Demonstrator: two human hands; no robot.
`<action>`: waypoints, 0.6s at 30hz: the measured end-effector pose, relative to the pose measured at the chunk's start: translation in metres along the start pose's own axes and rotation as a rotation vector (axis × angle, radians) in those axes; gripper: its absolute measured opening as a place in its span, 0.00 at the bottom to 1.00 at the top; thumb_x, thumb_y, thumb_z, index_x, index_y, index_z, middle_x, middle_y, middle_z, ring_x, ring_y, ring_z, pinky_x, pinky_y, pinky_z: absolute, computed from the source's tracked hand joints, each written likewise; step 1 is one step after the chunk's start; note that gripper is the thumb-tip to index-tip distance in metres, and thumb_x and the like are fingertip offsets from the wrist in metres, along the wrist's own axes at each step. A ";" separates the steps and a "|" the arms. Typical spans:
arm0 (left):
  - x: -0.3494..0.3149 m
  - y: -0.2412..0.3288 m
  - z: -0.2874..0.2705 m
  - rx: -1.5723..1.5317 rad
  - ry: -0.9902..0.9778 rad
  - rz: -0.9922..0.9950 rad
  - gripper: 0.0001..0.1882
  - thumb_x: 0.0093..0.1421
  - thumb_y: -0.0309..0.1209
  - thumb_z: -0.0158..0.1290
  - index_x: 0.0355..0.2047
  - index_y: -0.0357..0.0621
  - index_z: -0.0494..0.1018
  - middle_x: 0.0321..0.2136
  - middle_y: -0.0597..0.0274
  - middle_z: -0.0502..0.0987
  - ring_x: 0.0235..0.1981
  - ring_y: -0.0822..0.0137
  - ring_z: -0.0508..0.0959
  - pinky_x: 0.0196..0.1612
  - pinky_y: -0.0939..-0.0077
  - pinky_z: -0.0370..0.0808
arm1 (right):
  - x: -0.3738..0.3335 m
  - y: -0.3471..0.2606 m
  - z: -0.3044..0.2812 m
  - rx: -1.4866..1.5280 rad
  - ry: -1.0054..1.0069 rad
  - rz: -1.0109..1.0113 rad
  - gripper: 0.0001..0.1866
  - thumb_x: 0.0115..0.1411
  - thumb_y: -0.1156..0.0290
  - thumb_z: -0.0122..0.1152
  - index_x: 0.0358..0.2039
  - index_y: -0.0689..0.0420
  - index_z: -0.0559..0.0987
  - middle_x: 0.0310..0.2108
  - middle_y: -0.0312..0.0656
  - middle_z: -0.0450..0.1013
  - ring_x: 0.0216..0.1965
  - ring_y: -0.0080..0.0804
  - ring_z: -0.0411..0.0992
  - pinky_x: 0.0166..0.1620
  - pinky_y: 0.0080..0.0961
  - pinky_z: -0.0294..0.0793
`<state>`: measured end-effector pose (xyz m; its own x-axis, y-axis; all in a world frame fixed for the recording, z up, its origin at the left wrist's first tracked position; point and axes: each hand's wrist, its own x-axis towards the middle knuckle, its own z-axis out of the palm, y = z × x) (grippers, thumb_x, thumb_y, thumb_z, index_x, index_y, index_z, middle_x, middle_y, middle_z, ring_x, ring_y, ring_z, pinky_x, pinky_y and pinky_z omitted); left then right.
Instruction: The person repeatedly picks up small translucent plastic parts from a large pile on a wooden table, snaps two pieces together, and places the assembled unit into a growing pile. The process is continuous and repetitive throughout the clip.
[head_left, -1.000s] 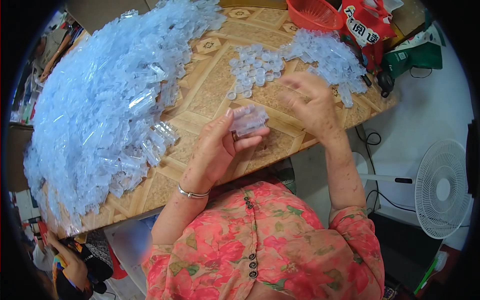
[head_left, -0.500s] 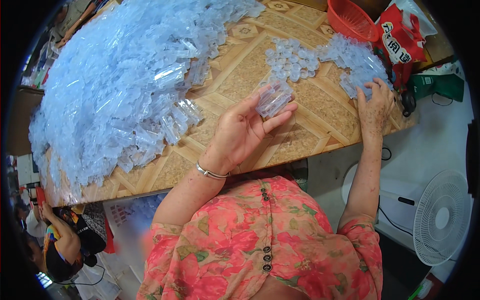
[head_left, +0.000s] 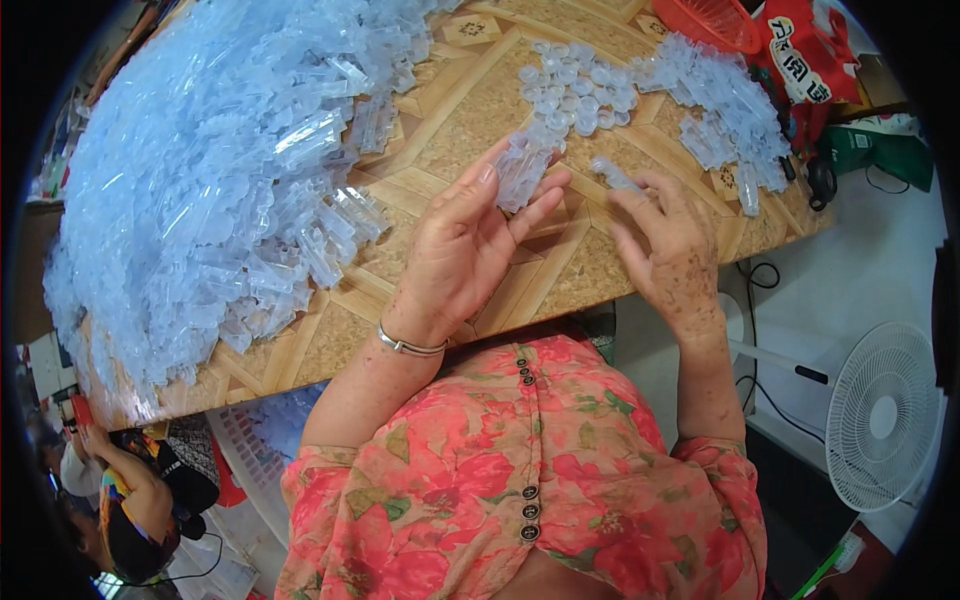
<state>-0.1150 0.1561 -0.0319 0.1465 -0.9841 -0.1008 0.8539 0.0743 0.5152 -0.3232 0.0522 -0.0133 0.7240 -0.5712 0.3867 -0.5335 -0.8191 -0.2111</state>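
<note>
Patterned wood is showing on the counter (head_left: 560,270) between a huge heap of clear plastic tubes (head_left: 210,190) on the person's left and a smaller scatter of round clear caps (head_left: 575,88) farther out. The left hand (head_left: 465,250) is cradling a small bundle of tubes (head_left: 522,170) against its fingertips, fingers half curled around it. The right hand (head_left: 670,255) is pinching a single clear tube (head_left: 615,175) between thumb and forefinger, just beside the bundle. By the look of it, the gathering step is in hand: single pieces are being added to the held bundle. The next move seems to call for lining this tube up parallel with the others without loosening the left grip.
</note>
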 end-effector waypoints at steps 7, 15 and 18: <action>0.001 -0.002 -0.001 -0.006 0.026 0.015 0.29 0.73 0.36 0.43 0.68 0.29 0.54 0.65 0.37 0.63 0.66 0.48 0.66 0.71 0.58 0.62 | 0.012 -0.005 -0.030 0.401 -0.289 0.154 0.29 0.48 0.76 0.68 0.55 0.51 0.78 0.50 0.42 0.73 0.48 0.41 0.74 0.53 0.37 0.72; 0.003 -0.002 -0.005 -0.018 0.035 0.039 0.29 0.72 0.32 0.48 0.68 0.31 0.55 0.61 0.44 0.68 0.62 0.51 0.71 0.66 0.59 0.69 | 0.051 0.011 -0.022 0.271 -0.429 -0.241 0.39 0.44 0.79 0.67 0.61 0.54 0.72 0.55 0.46 0.71 0.57 0.49 0.70 0.57 0.39 0.72; 0.002 -0.001 -0.005 -0.011 0.042 0.055 0.30 0.72 0.32 0.48 0.68 0.32 0.55 0.61 0.44 0.68 0.61 0.52 0.72 0.66 0.60 0.69 | 0.058 0.008 -0.021 0.264 -0.531 -0.208 0.40 0.42 0.75 0.70 0.61 0.56 0.71 0.55 0.46 0.70 0.55 0.50 0.70 0.55 0.39 0.72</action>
<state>-0.1133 0.1549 -0.0365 0.2146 -0.9707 -0.1085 0.8493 0.1305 0.5116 -0.2948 0.0137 0.0260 0.9556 -0.2916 -0.0414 -0.2814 -0.8628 -0.4200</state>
